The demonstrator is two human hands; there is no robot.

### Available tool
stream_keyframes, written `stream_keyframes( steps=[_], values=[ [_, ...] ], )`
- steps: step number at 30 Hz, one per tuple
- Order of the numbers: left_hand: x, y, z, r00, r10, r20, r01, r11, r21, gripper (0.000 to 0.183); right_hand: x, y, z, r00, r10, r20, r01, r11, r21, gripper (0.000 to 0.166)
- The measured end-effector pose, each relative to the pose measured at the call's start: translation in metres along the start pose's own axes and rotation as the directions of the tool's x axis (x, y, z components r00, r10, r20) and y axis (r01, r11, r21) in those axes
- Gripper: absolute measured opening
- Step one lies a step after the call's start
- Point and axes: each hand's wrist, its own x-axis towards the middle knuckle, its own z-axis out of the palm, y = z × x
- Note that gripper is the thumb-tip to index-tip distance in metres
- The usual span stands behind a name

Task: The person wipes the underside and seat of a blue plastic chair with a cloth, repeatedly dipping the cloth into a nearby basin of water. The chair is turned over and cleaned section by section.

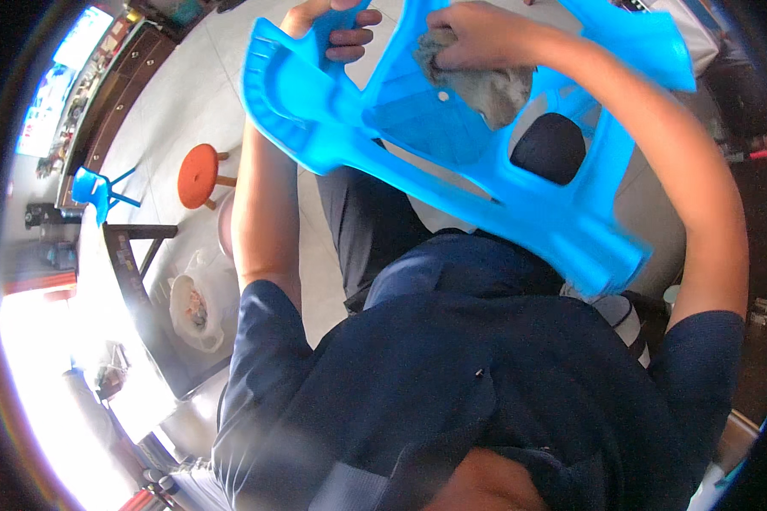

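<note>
A blue plastic chair [422,172] is held up on its side in front of my chest, across my lap. My left hand [348,35] grips it by an edge near the top of the view, fingers curled around the plastic. In my right hand [479,35] is a crumpled grey cloth [495,89], pressed against or close to the chair's inner face. A small pale round spot [443,96] shows on the blue surface near the cloth. One dark-clad knee [548,149] is visible through an opening in the chair.
An orange round stool [198,176] with wooden legs stands on the tiled floor to the left. Behind it is a small blue chair [96,188]. A white bag-lined bin [195,306] holds refuse. A dark drawer cabinet [118,102] runs along the far left.
</note>
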Motion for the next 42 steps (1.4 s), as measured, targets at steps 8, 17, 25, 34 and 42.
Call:
stream_keyframes(
  steps=[8, 17, 25, 34, 42],
  values=[
    [-0.020, -0.040, 0.011, 0.977, -0.016, -0.212, -0.030, 0.977, -0.213, 0.025, 0.055, 0.072, 0.089, 0.923, 0.049, 0.381, 0.042, 0.973, -0.227, 0.033],
    [-0.049, -0.044, 0.023, 0.985, -0.136, -0.102, 0.111, 0.970, -0.218, 0.031, 0.010, 0.085, 0.246, 0.998, 0.061, -0.014, -0.062, 0.973, -0.224, 0.023],
    [-0.045, -0.060, 0.018, 0.963, 0.019, -0.269, -0.070, 0.981, -0.181, 0.057, -0.008, 0.055, 0.262, 0.973, -0.230, -0.024, 0.228, 0.971, -0.065, 0.039],
    [-0.049, -0.072, 0.005, 0.968, 0.124, -0.217, -0.121, 0.992, 0.027, 0.071, -0.002, 0.057, 0.261, 0.957, -0.268, 0.114, 0.291, 0.881, -0.372, 0.039],
    [-0.056, -0.068, 0.014, 0.955, 0.039, -0.294, -0.054, 0.997, -0.046, 0.069, -0.002, 0.063, 0.232, 0.975, -0.001, 0.221, 0.087, 0.922, -0.377, 0.028]
  ],
)
